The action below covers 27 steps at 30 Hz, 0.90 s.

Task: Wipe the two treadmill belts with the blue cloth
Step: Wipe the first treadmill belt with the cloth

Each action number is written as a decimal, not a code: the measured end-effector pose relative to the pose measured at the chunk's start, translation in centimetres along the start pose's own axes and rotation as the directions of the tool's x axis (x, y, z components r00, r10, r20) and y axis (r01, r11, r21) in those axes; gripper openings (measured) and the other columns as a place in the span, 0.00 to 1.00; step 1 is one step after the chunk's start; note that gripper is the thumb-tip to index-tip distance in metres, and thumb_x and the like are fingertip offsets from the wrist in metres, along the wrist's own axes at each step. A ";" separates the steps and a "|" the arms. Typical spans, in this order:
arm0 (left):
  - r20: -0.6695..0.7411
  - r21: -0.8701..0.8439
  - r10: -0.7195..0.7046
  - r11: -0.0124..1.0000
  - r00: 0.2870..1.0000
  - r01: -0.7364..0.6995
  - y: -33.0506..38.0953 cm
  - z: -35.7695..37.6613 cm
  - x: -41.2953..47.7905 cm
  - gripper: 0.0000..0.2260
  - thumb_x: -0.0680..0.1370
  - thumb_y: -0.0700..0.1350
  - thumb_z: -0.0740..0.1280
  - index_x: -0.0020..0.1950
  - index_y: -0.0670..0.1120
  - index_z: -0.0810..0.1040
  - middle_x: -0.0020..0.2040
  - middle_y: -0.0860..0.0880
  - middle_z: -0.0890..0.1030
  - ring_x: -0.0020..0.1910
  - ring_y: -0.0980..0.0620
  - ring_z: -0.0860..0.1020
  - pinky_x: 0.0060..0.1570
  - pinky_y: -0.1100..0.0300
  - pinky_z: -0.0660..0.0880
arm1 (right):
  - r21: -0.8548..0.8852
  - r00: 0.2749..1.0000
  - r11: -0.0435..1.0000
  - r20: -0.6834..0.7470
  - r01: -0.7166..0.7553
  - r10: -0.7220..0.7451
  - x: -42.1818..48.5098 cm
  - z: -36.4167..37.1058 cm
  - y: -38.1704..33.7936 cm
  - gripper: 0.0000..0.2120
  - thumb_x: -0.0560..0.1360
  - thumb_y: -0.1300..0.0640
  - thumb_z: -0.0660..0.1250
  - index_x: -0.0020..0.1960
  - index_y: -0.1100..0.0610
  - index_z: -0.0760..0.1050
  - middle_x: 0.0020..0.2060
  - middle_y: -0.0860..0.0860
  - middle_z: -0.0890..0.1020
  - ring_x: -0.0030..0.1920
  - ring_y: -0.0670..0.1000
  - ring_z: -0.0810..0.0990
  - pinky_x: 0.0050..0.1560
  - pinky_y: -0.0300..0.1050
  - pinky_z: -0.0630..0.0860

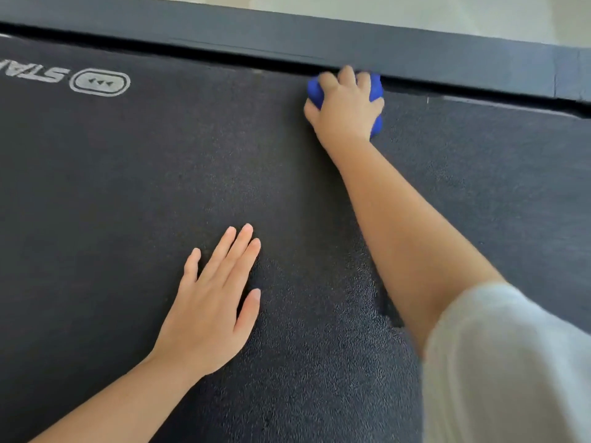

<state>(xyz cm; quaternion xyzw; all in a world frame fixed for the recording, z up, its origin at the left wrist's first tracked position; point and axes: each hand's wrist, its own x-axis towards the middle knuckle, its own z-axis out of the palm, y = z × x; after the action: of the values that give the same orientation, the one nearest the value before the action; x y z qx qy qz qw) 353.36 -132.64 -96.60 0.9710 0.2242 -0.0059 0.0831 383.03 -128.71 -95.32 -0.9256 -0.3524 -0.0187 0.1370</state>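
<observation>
A person's right hand (345,107) bunches a blue cloth (315,87) against the far edge of a treadmill belt (128,187). Its curled fingers (347,76) clamp over the wad so that only bright folds bulge out on either side of the knuckles; the fingertips are slightly blurred. Just beyond them runs a smooth, dark side rail (415,55), parted from the belt by a shadowed gap. The left hand (211,308) lies flat on the pebbled black rubber, fingers (224,251) straight and close together, thumb apart, holding nothing. Well left of both hands, white printed lettering (41,75) is cut off by the frame edge beside a rounded mark (99,82) with three arrowheads. A pale sleeve (511,362) fills the lower right corner.
</observation>
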 end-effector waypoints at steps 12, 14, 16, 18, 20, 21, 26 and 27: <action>0.002 0.014 -0.010 1.000 1.000 0.010 0.2 0.0 0.0 0.26 0.78 0.51 0.49 0.73 0.42 0.62 0.76 0.47 0.59 0.74 0.49 0.55 0.66 0.40 0.60 | 0.039 0.973 0.992 -0.206 0.118 -0.108 -11.3 -1.5 5.0 0.17 0.68 0.45 0.61 0.49 0.54 0.79 0.47 0.55 0.78 0.52 0.59 0.73 0.45 0.57 0.70; -0.004 0.010 -0.003 1.000 1.000 0.003 0.1 0.0 0.0 0.26 0.78 0.51 0.49 0.74 0.42 0.61 0.76 0.47 0.58 0.75 0.50 0.54 0.67 0.42 0.58 | -0.009 0.993 1.000 -0.119 -0.006 0.005 -5.4 -1.3 4.8 0.17 0.72 0.46 0.62 0.57 0.53 0.75 0.57 0.56 0.74 0.60 0.59 0.70 0.54 0.58 0.67; 0.000 -0.007 -0.002 1.000 1.000 0.002 0.0 0.1 -0.1 0.26 0.78 0.51 0.49 0.74 0.43 0.60 0.76 0.48 0.57 0.75 0.51 0.53 0.68 0.43 0.56 | -0.046 0.992 0.992 -0.049 -0.115 0.113 -0.6 -1.1 5.1 0.18 0.76 0.47 0.61 0.63 0.52 0.71 0.63 0.55 0.69 0.64 0.59 0.64 0.58 0.57 0.64; -0.001 -0.026 -0.006 1.000 1.000 0.006 0.0 0.0 0.0 0.26 0.78 0.52 0.49 0.74 0.44 0.60 0.76 0.49 0.57 0.75 0.51 0.52 0.68 0.43 0.56 | -0.055 0.984 0.982 -0.002 -0.179 0.179 2.2 -1.2 5.0 0.18 0.77 0.47 0.59 0.65 0.51 0.69 0.65 0.54 0.67 0.66 0.58 0.62 0.60 0.58 0.64; 0.004 -0.019 -0.004 1.000 1.000 0.004 0.0 0.0 0.0 0.26 0.78 0.52 0.49 0.74 0.44 0.60 0.76 0.49 0.57 0.75 0.51 0.53 0.68 0.42 0.57 | -0.043 0.983 0.982 0.020 -0.182 0.183 2.0 -1.4 4.9 0.19 0.77 0.47 0.59 0.66 0.51 0.69 0.65 0.54 0.67 0.66 0.57 0.62 0.60 0.58 0.64; 0.006 -0.016 -0.005 1.000 1.000 0.005 0.0 -0.1 0.0 0.26 0.78 0.52 0.49 0.74 0.44 0.60 0.76 0.49 0.57 0.75 0.51 0.53 0.68 0.42 0.57 | -0.026 0.987 0.987 0.020 -0.160 0.161 0.9 -1.6 5.1 0.19 0.77 0.47 0.59 0.66 0.51 0.69 0.64 0.54 0.67 0.66 0.57 0.62 0.59 0.57 0.64; -0.002 -0.013 -0.019 1.000 1.000 0.019 0.0 0.1 0.1 0.26 0.78 0.52 0.49 0.74 0.43 0.61 0.76 0.48 0.57 0.75 0.50 0.54 0.67 0.40 0.59 | 0.033 0.980 0.999 -0.195 -0.026 0.032 -13.1 -2.1 6.2 0.17 0.69 0.46 0.61 0.52 0.54 0.78 0.50 0.54 0.77 0.52 0.59 0.73 0.44 0.54 0.68; -0.003 -0.010 -0.020 1.000 1.000 0.020 0.1 0.1 0.1 0.26 0.78 0.52 0.49 0.74 0.43 0.61 0.76 0.48 0.57 0.75 0.50 0.54 0.67 0.40 0.59 | 0.043 0.974 0.999 -0.227 0.002 0.008 -16.3 -2.3 6.1 0.17 0.68 0.46 0.60 0.49 0.54 0.79 0.47 0.54 0.78 0.50 0.58 0.74 0.41 0.52 0.69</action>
<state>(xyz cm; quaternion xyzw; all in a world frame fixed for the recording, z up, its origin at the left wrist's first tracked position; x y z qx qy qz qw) 353.44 -132.69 -96.71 0.9682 0.2342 -0.0041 0.0876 374.99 -144.26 -96.69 -0.9147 -0.3334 -0.1164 0.1962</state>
